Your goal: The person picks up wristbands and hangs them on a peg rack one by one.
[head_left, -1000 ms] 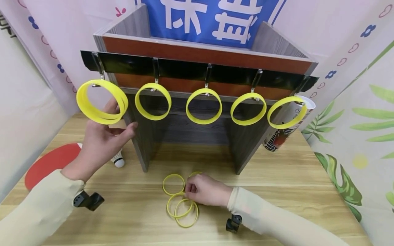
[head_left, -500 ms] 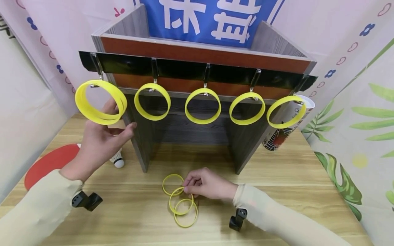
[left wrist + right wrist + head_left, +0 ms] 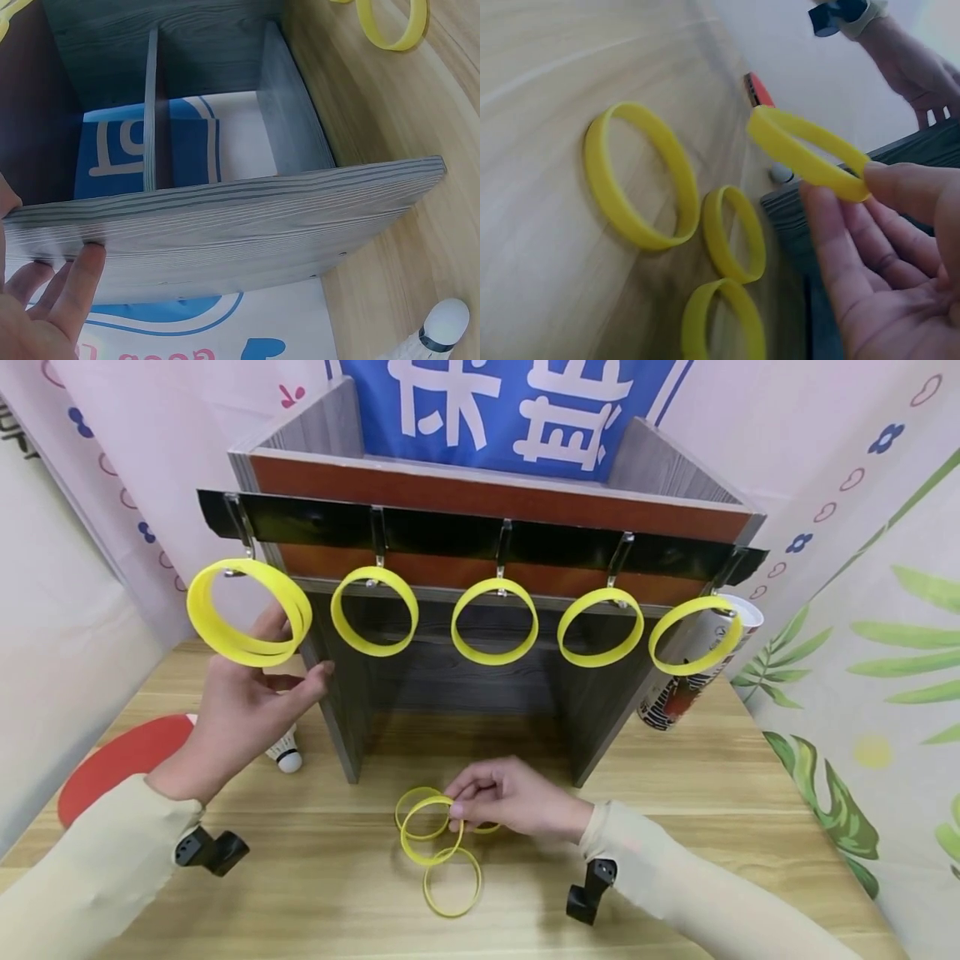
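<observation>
My right hand [image 3: 510, 793] pinches a yellow silicone wristband [image 3: 784, 154] between thumb and fingertips, raised just off the table. Below it, several more wristbands [image 3: 453, 916] lie loose, one partly behind the hand. My left hand [image 3: 243, 706] grips the left side panel [image 3: 225, 232] of a grey wooden rack, thumb at the front edge and fingers against the outer face. Across the rack's front runs a black strip [image 3: 442, 533] with several metal hooks. Each hook carries yellow wristbands [image 3: 495, 658]; two overlap on the leftmost hook.
A red table-tennis bat [image 3: 123, 768] and a shuttlecock [image 3: 287, 756] lie left of the rack. On its right stands a printed tube [image 3: 667, 702]. Patterned cloth [image 3: 847, 527] hangs behind and at the sides of the wooden table [image 3: 675, 802].
My right hand has picked one wristband from the pile and lifted it slightly, moving a little away from me. The left hand stays on the panel.
</observation>
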A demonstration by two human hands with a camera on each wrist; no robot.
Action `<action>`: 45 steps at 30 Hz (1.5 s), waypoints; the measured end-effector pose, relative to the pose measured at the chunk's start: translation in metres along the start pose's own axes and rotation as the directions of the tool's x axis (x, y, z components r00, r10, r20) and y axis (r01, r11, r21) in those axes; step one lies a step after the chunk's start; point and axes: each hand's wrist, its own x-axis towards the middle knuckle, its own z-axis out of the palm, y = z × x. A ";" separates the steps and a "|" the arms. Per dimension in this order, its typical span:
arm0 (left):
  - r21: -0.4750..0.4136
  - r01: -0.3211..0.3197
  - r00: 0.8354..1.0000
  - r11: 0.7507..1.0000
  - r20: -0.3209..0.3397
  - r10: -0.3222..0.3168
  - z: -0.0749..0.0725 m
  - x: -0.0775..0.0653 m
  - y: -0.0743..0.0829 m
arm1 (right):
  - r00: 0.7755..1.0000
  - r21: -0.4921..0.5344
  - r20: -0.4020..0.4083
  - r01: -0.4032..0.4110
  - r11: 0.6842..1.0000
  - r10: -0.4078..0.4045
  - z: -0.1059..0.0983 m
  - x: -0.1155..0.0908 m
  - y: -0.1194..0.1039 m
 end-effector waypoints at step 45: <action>0.007 0.002 1.000 1.000 -0.006 -0.002 -0.001 -0.002 -0.002 | 0.676 0.023 -0.497 0.638 0.770 -0.545 0.017 0.000 -0.158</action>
